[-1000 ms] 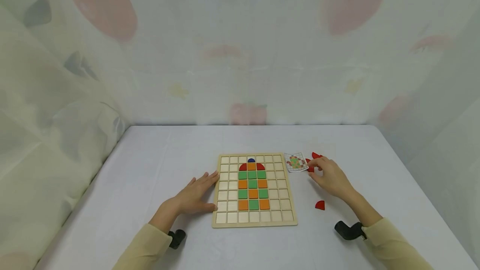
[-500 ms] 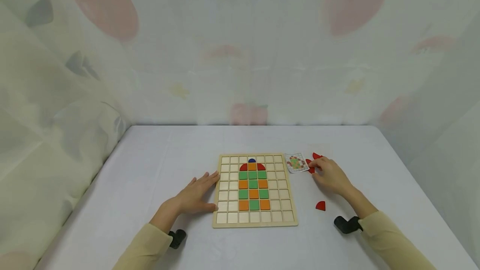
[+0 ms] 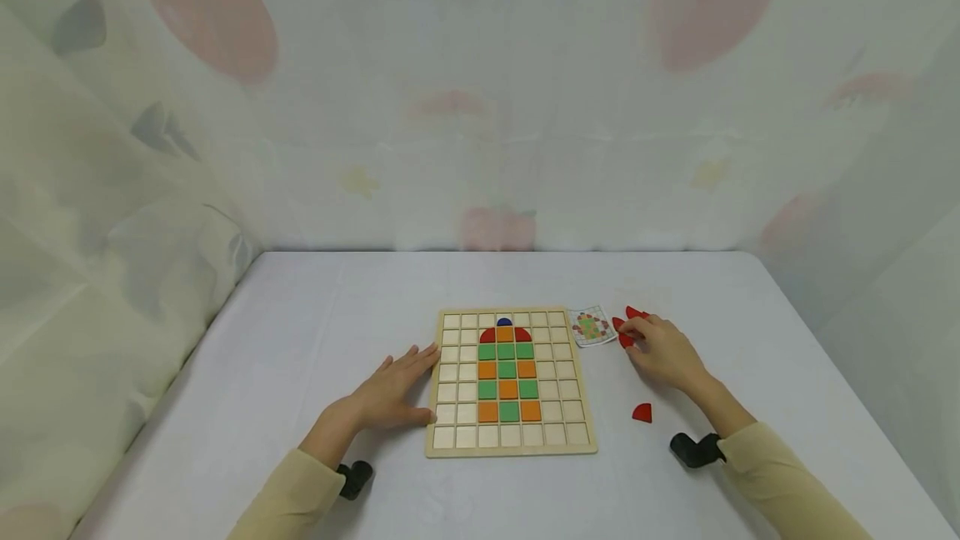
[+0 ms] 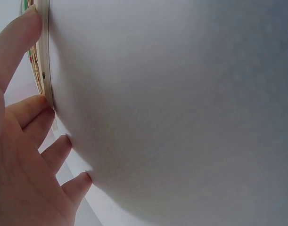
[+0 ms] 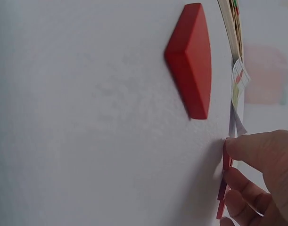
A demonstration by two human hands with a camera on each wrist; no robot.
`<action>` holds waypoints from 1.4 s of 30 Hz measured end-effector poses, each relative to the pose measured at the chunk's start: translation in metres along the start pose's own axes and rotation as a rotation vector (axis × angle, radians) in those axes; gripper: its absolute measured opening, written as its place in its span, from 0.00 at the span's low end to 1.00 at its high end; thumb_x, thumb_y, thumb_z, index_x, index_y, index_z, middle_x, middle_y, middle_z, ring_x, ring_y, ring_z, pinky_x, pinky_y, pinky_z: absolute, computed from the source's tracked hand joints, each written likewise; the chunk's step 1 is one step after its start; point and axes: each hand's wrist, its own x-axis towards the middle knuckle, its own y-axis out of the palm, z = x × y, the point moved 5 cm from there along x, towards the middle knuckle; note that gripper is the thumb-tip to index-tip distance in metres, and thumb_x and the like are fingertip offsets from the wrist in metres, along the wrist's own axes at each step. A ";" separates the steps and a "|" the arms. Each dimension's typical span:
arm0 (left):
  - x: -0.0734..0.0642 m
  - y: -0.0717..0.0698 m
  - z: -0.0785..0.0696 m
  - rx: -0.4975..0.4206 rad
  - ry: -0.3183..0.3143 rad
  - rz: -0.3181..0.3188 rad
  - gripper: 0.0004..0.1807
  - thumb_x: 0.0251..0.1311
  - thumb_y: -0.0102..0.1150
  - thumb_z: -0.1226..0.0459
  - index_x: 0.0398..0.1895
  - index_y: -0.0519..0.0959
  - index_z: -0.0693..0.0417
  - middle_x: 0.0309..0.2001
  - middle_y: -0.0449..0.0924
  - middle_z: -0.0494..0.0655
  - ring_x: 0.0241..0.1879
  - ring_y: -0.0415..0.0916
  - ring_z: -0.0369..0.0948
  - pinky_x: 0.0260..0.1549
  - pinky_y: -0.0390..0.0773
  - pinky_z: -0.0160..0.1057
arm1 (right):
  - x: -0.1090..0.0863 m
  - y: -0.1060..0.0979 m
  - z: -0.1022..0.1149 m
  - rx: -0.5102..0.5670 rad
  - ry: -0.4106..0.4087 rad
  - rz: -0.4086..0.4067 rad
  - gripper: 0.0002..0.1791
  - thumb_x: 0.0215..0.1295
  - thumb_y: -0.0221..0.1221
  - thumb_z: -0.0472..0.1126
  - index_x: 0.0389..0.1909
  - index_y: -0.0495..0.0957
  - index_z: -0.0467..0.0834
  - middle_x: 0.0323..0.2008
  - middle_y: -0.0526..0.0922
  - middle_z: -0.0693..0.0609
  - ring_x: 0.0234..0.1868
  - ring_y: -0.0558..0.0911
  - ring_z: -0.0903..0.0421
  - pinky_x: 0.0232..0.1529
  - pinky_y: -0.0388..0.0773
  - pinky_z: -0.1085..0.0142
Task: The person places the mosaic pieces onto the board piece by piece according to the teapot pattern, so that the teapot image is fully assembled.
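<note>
In the head view a wooden grid board (image 3: 466,437) lies flat. Green and orange square tiles, two red quarter-circle tiles and a blue half-circle tile form a tall shape on it. My left hand (image 3: 393,391) rests at its left edge, thumb and fingers spread, fingertips touching the frame. To the board's right, my right hand (image 3: 663,352) is down at a small group of red quarter-circle tiles. Its thumb and index finger pinch a red quarter-circle tile (image 5: 226,155) low at the tabletop. Another red tile (image 3: 633,312) shows just beyond the fingers; the hand hides part of the group.
A small printed pattern card (image 3: 592,327) lies against the board's right edge, beside the red tiles. Nearer my right wrist sits a single red quarter-circle tile (image 3: 642,412). White cloth covers the table (image 3: 360,290), with fabric walls at the back and sides.
My right thumb has drawn in closer to the index finger at the red tiles, which have shifted slightly. My left hand and the board stay where they were.
</note>
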 end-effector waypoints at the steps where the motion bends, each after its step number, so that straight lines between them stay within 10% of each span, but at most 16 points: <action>1: 0.000 0.000 0.000 0.000 -0.001 0.000 0.49 0.46 0.68 0.52 0.70 0.55 0.54 0.72 0.50 0.47 0.70 0.46 0.52 0.64 0.45 0.62 | 0.000 0.000 0.000 -0.005 0.002 0.000 0.13 0.51 0.62 0.34 0.40 0.79 0.41 0.32 0.78 0.48 0.32 0.74 0.53 0.34 0.73 0.57; 18: -0.001 -0.001 -0.001 -0.004 -0.004 0.010 0.49 0.47 0.68 0.52 0.71 0.54 0.52 0.72 0.49 0.45 0.71 0.44 0.51 0.65 0.45 0.61 | -0.003 -0.004 -0.005 -0.079 0.141 0.042 0.15 0.51 0.64 0.46 0.30 0.73 0.39 0.22 0.70 0.51 0.23 0.67 0.54 0.22 0.62 0.66; 30: -0.003 -0.001 0.000 -0.015 -0.012 0.016 0.49 0.47 0.68 0.52 0.71 0.53 0.52 0.72 0.49 0.45 0.71 0.44 0.51 0.65 0.44 0.60 | -0.006 -0.001 -0.014 0.073 -0.048 0.086 0.15 0.50 0.63 0.32 0.41 0.78 0.39 0.33 0.76 0.49 0.33 0.72 0.55 0.35 0.74 0.61; 42: -0.001 0.000 0.001 -0.007 -0.012 0.018 0.49 0.47 0.68 0.51 0.71 0.52 0.50 0.72 0.48 0.44 0.71 0.44 0.51 0.65 0.44 0.60 | -0.004 0.001 -0.015 0.080 -0.038 0.063 0.11 0.48 0.66 0.34 0.34 0.76 0.40 0.28 0.73 0.52 0.30 0.70 0.58 0.31 0.71 0.64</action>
